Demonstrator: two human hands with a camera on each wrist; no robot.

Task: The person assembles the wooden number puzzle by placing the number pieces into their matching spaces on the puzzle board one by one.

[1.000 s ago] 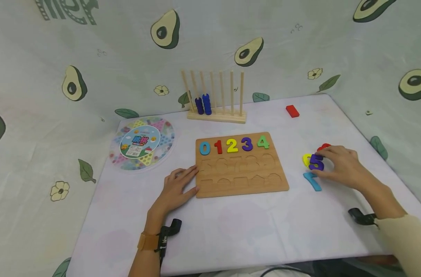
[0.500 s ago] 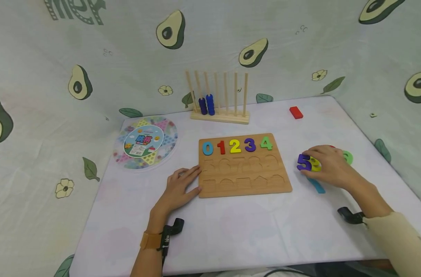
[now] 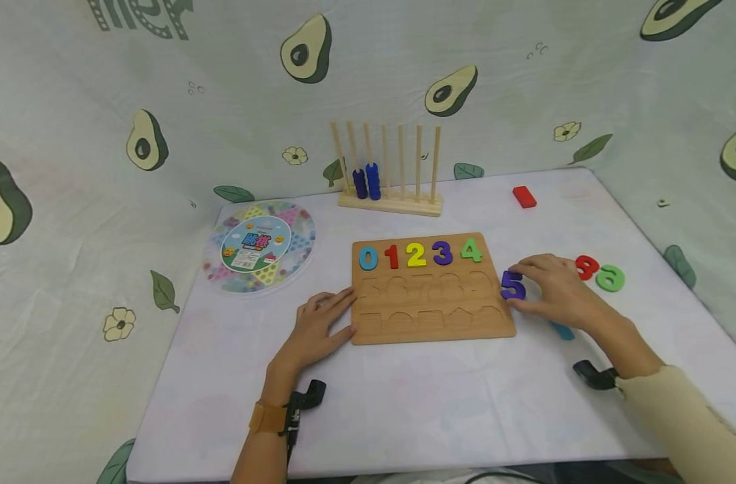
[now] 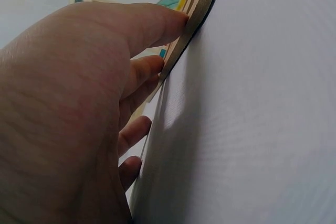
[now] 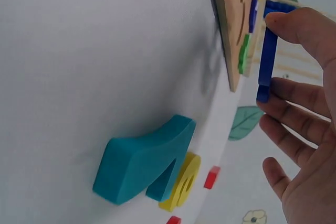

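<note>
My right hand [image 3: 561, 292] pinches a purple number 5 [image 3: 513, 286] between thumb and fingertips, off the table by the right edge of a wooden number board [image 3: 428, 329]. In the right wrist view the 5 [image 5: 268, 59] shows edge-on. My left hand [image 3: 310, 329] touches the board's left edge with thumb and fingertips. Coloured numbers 0 to 4 fill the board's top row; the two lower rows are bare recesses. Below the right hand lie a blue number 7 [image 5: 142, 166] and a yellow number [image 5: 184, 182], the yellow one hidden in the head view.
A red number [image 3: 586, 267] and a green number [image 3: 611, 278] lie right of my right hand. A red block [image 3: 524, 197] sits farther back. Behind the board stands a wooden peg rack [image 3: 392, 204] with blue beads; a round patterned package [image 3: 255, 243] lies at left.
My right hand has carried the purple 5 leftward from the loose numbers to the board's right edge, uncovering the red and green numbers. The left hand stays at the board; the head view shifts slightly.
</note>
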